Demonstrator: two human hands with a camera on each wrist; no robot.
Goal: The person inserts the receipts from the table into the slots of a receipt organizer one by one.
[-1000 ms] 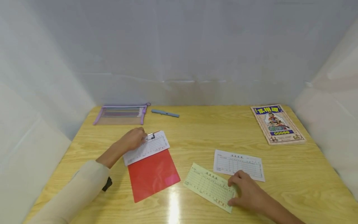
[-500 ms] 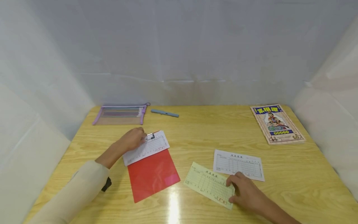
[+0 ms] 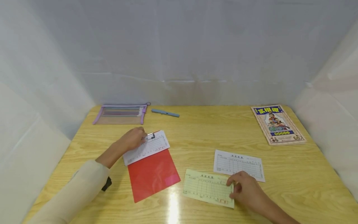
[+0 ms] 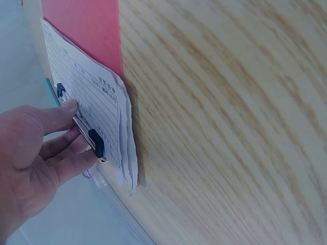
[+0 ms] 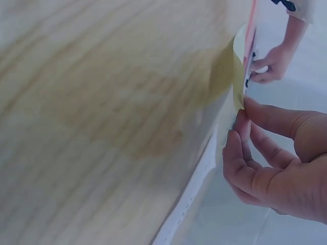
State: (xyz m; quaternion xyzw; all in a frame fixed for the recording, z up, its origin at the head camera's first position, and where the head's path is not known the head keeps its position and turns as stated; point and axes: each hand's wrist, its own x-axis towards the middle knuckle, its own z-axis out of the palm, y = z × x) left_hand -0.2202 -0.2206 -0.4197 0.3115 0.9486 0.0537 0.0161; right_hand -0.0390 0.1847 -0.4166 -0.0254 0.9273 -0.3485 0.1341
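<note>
A red clipboard (image 3: 153, 175) lies left of centre in the head view, with several white printed forms (image 3: 156, 145) across its top end. My left hand (image 3: 132, 139) grips the metal clip (image 4: 82, 122) there; in the left wrist view the thumb lies on its upper side and the fingers underneath. To the right, my right hand (image 3: 249, 191) pinches the right edge of a yellow form (image 3: 205, 188) between thumb and fingers. The right wrist view shows this form (image 5: 238, 71) raised off the table. Just behind it lies a single white form (image 3: 239, 164).
At the back left are a purple-edged mesh pencil pouch (image 3: 121, 114) and a blue pen (image 3: 165, 113). A comic-covered book (image 3: 278, 124) lies at the back right. Pale sheeting (image 3: 179, 56) stands around the wooden table (image 3: 201, 130).
My right hand has taken up the yellow form and turned it, so it now lies nearly level across the view instead of slanting. The left hand has kept its place on the clip.
</note>
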